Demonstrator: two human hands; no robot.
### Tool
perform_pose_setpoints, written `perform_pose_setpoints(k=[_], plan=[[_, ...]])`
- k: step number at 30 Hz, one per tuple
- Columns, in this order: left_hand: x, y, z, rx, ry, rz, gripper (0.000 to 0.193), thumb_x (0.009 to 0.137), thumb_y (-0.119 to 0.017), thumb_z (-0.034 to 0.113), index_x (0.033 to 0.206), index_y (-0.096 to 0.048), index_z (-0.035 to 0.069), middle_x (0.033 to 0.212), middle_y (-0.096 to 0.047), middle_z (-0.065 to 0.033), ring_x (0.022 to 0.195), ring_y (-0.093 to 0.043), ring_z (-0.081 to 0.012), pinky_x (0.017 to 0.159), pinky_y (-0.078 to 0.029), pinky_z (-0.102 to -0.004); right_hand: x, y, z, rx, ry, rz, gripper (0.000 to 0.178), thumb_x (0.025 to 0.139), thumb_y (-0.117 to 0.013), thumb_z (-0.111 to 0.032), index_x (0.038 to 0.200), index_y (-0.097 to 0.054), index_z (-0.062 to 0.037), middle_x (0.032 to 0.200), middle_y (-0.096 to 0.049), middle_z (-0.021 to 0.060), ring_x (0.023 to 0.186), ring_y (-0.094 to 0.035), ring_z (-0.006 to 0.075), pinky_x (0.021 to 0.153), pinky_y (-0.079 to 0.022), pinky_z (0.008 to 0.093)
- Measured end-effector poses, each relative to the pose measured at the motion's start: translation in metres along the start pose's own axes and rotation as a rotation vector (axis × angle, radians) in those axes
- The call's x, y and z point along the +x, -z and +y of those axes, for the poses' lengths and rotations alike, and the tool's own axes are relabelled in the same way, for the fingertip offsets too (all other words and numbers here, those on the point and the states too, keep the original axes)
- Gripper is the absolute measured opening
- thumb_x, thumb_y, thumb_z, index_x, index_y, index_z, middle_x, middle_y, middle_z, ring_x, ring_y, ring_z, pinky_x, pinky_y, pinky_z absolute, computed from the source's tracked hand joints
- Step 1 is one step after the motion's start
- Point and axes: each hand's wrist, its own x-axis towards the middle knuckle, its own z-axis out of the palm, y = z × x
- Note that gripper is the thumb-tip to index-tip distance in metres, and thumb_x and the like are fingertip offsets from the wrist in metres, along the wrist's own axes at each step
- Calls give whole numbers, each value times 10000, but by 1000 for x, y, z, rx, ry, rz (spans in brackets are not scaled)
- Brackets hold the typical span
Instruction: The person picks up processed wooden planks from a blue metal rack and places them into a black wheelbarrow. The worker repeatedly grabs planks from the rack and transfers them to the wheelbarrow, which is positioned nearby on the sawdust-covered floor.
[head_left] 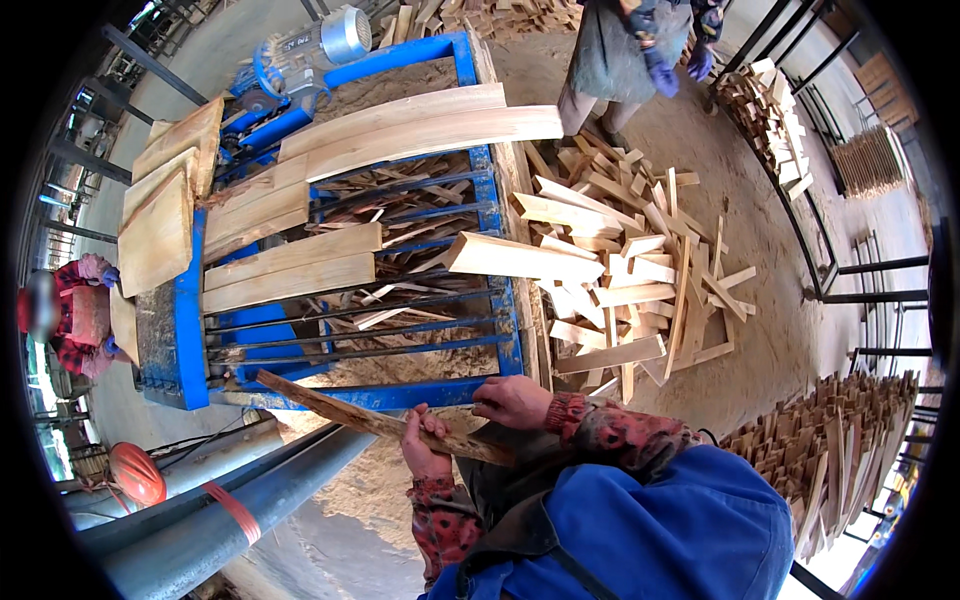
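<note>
My left hand (pixel 425 442) is closed around a narrow wood strip (pixel 345 412) with a dark, rough edge. The strip slants from the blue frame's near edge down toward my body. My right hand (pixel 512 402) hovers above the strip's near end, apart from it, its fingers curled in with nothing visible in them. Just beyond both hands stands a blue metal machine frame (pixel 410 393) with dark bars across it. Several pale boards (pixel 290 270) lie on those bars, and wood offcuts show beneath them. A short thick board (pixel 520 260) juts over the frame's right side.
A heap of cut wood pieces (pixel 640 290) lies on the floor to the right. A motor (pixel 310 55) sits at the frame's far left. Another person (pixel 630 60) stands at the far side, a second (pixel 85 310) at the left. A grey metal beam (pixel 250 510) runs at lower left.
</note>
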Motion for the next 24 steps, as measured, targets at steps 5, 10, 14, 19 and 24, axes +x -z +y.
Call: perform_pose_setpoints(k=[5, 10, 14, 19, 24], plan=[[-8, -3, -9, -54, 14, -4, 238, 992, -464, 266, 987, -559, 49, 640, -432, 13, 559, -425, -123, 629, -408, -328, 5, 3, 4, -52, 14, -18, 200, 860, -636, -233, 949, -653, -54, 832, -629, 143, 778, -628, 353, 664, -503, 433], [-11, 10, -7, -52, 7, 1, 229, 992, -451, 246, 994, -557, 42, 643, -437, 5, 561, -433, -135, 637, -420, -347, 9, 1, -3, -100, 33, 31, 193, 848, -650, -236, 934, -661, -64, 826, -639, 135, 760, -632, 352, 647, -506, 431], [-3, 14, 2, -72, 2, -19, 209, 985, -460, 224, 1002, -551, 36, 642, -441, -8, 563, -443, -153, 640, -434, -366, 9, -6, -12, -184, -17, 57, 194, 841, -659, -237, 923, -671, -62, 842, -647, 137, 758, -640, 344, 654, -513, 418], [4, 31, 3, -117, 32, -83, 217, 979, -471, 219, 1032, -548, 24, 654, -456, -10, 575, -463, -154, 659, -455, -367, 16, -15, -25, -102, -51, 52, 191, 829, -656, -230, 883, -674, -48, 859, -651, 154, 754, -637, 352, 641, -513, 423], [0, 39, 15, -121, 18, -47, 207, 972, -490, 207, 1023, -557, 17, 658, -468, -22, 580, -474, -163, 652, -456, -371, 26, -32, -37, -91, -47, 12, 195, 825, -667, -201, 915, -681, -29, 847, -650, 161, 745, -640, 345, 652, -518, 398]])
